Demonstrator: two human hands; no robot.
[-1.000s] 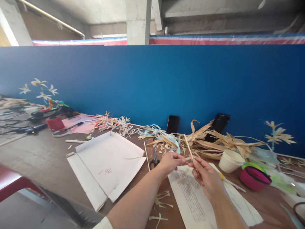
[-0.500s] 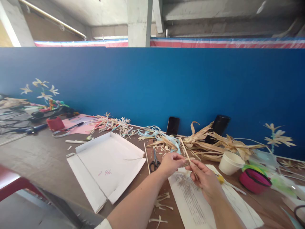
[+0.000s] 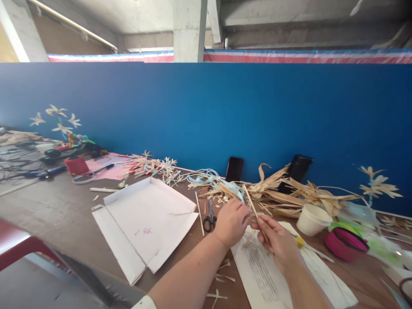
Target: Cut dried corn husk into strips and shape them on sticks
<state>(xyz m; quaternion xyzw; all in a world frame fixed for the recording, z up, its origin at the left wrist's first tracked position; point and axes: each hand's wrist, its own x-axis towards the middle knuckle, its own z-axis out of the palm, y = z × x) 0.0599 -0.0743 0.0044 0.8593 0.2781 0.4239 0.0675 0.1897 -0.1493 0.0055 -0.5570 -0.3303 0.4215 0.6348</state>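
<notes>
My right hand (image 3: 279, 243) pinches a thin wooden stick (image 3: 250, 201) that slants up and to the left over the table. My left hand (image 3: 231, 222) is closed right beside it, its fingertips pinching a small dry husk piece against the stick near the right hand's fingers. Both hands hover above a printed paper sheet (image 3: 262, 274). A pile of dried corn husks (image 3: 289, 195) lies just behind them.
A flattened white cardboard box (image 3: 144, 225) lies to the left, with black scissors (image 3: 210, 220) and a loose stick beside it. A white cup (image 3: 313, 219) and a pink bowl (image 3: 344, 245) stand to the right. Two dark phones (image 3: 234, 169) lean on the blue partition. Husk flowers, tools and red thread lie far left.
The stick has tilted and shifted slightly left. My left hand has closed in tighter against it and turned its back toward the camera. The view has barely moved.
</notes>
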